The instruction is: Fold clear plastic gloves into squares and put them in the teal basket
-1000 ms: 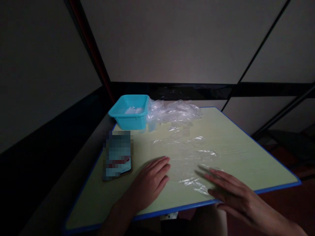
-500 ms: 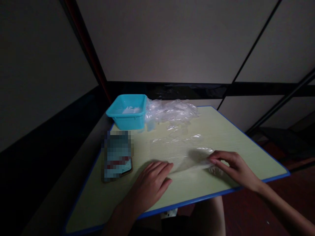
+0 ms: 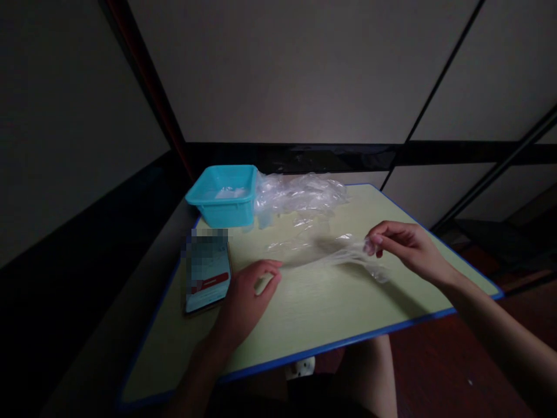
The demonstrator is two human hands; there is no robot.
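Observation:
A thin, clear plastic bag (image 3: 343, 256) is stretched sideways just over the table, gathered into a narrow strip. Its left end is pinched between the thumb and fingers of my left hand (image 3: 248, 293). At the other end, my right hand (image 3: 407, 248) grips a bunched part between thumb and fingertips, with a loose flap hanging below. More clear plastic (image 3: 300, 232) lies flat on the table behind the bag. Farther back is a crumpled heap of similar clear plastic (image 3: 304, 194).
A turquoise basin (image 3: 230, 212) with something whitish inside stands at the back left of the pale table (image 3: 313, 319), which has a blue edge. A phone (image 3: 213, 287), partly blurred out, lies left of my left hand. Cabinet panels (image 3: 282, 69) rise behind the table.
Both hands have risen from the tabletop, and my left hand has gone from lying flat to pinching. The bag, spread on the table before, is now lifted and drawn into a strip.

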